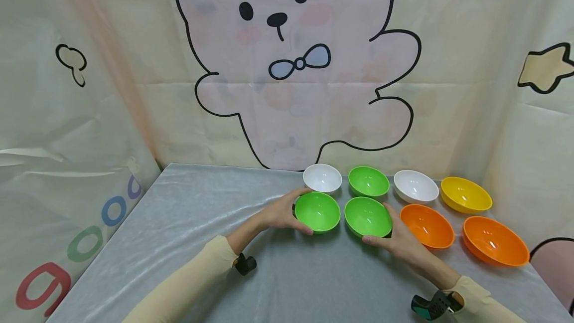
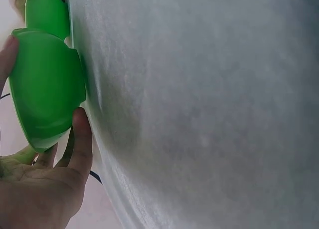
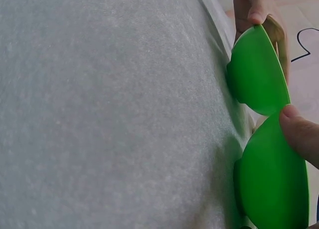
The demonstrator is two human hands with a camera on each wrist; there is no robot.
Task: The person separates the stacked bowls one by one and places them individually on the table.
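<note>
My left hand (image 1: 283, 212) grips a green bowl (image 1: 317, 212) from its left side, thumb at the near rim and fingers reaching round the far side. A matching green bowl (image 1: 367, 217) stands just to its right, and my right hand (image 1: 403, 243) holds that one by its right side. In the right wrist view the right thumb (image 3: 301, 136) lies on the bowl's outer wall near the rim. Both bowls are upright with their openings up. Whether their feet touch the cloth I cannot tell.
Behind stand a white bowl (image 1: 322, 178), another green bowl (image 1: 368, 181), a second white bowl (image 1: 416, 187) and a yellow bowl (image 1: 466, 195). Two orange bowls, one smaller (image 1: 427, 226) and one larger (image 1: 495, 241), stand right of my right hand. Grey cloth (image 1: 188, 208) covers the table; a printed curtain (image 1: 287, 128) hangs behind.
</note>
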